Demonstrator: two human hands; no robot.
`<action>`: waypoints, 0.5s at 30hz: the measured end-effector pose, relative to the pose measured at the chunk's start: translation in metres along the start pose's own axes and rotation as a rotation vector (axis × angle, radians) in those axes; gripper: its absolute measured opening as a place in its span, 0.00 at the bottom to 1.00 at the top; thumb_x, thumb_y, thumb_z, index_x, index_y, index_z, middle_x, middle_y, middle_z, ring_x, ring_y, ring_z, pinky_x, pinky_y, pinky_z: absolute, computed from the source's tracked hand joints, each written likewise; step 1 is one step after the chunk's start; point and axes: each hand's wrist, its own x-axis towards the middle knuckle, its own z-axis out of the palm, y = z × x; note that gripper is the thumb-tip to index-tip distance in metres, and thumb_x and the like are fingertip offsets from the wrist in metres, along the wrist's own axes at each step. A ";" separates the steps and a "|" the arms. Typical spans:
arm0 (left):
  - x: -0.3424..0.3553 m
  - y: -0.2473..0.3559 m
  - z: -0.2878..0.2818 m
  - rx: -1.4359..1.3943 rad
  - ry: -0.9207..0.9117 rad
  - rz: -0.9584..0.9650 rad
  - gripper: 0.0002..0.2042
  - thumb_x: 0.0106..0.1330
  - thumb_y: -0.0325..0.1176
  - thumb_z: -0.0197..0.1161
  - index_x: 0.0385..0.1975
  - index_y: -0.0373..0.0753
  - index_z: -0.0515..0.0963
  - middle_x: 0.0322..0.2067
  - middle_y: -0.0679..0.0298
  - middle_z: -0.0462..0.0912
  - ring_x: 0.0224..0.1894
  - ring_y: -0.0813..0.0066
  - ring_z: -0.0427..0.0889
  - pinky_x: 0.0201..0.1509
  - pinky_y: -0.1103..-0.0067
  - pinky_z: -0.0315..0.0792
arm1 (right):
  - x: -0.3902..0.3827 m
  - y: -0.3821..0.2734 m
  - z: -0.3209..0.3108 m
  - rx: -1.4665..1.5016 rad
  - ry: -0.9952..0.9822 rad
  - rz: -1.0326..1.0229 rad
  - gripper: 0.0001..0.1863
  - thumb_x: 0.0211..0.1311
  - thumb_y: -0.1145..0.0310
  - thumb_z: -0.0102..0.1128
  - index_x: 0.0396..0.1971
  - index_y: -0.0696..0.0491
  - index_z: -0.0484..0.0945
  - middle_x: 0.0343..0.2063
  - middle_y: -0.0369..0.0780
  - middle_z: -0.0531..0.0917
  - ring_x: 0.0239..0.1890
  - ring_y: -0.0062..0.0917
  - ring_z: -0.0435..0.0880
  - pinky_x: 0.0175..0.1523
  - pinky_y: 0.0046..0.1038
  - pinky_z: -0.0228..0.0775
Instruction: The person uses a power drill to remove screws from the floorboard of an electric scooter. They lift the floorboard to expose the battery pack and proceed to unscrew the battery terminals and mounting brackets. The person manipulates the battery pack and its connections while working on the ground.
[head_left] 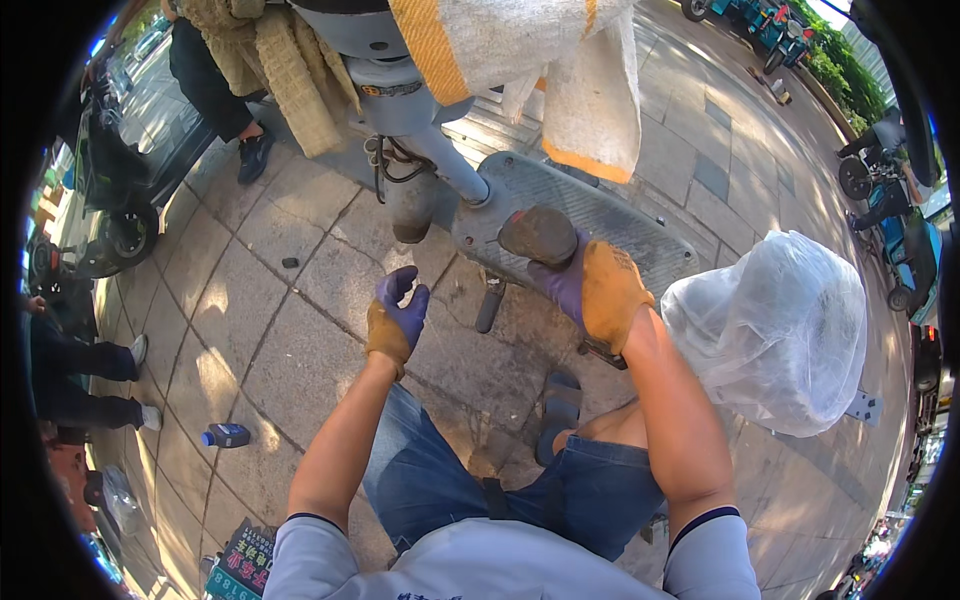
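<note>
Apparently, the right grip, in an orange and purple glove, is holding a dark rounded piece; the fingers are bending around its lower right side, and most of their contact is staying out of view. This piece is showing over the near left corner of the scooter deck; whether it is also touching the deck, I cannot tell. The left grip is hanging over the paving beyond that corner, thumb and fingers curving apart, with nothing showing between them.

The work is seeming under way rather than finished, since the piece is being held by hand and no fastening is showing. What is already done is remaining hard to judge: the scooter's column is standing joined to the left end of the deck, and black cables are looping loosely beside it. How much is left, the view is not telling.

Farther out, a white and orange sack is draping down past the deck's far edge, and beige cloth is hanging left of the column. A bundle in clear plastic is sitting beyond the deck's right end. On the paving to the left, a small dark object and a blue bottle are lying well apart from both hands.
</note>
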 end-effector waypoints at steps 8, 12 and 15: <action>0.099 0.022 0.119 0.511 -0.153 -0.340 0.30 0.63 0.51 0.75 0.57 0.33 0.80 0.51 0.48 0.88 0.54 0.48 0.87 0.61 0.62 0.78 | -0.052 0.025 -0.022 0.152 0.011 0.135 0.27 0.69 0.55 0.64 0.63 0.51 0.75 0.47 0.52 0.88 0.51 0.52 0.86 0.54 0.44 0.79; 0.108 0.006 0.137 0.563 -0.155 -0.350 0.33 0.61 0.50 0.75 0.61 0.34 0.77 0.58 0.46 0.84 0.61 0.46 0.83 0.66 0.60 0.75 | -0.072 0.051 -0.018 0.122 -0.033 0.142 0.29 0.69 0.58 0.65 0.66 0.53 0.72 0.47 0.50 0.88 0.50 0.47 0.87 0.54 0.42 0.79; 0.104 -0.006 0.155 0.587 -0.118 -0.237 0.34 0.60 0.47 0.77 0.63 0.35 0.76 0.60 0.46 0.82 0.64 0.46 0.81 0.67 0.61 0.74 | -0.089 0.084 -0.003 0.140 -0.037 0.174 0.32 0.69 0.60 0.66 0.69 0.54 0.69 0.48 0.47 0.88 0.49 0.40 0.87 0.54 0.38 0.79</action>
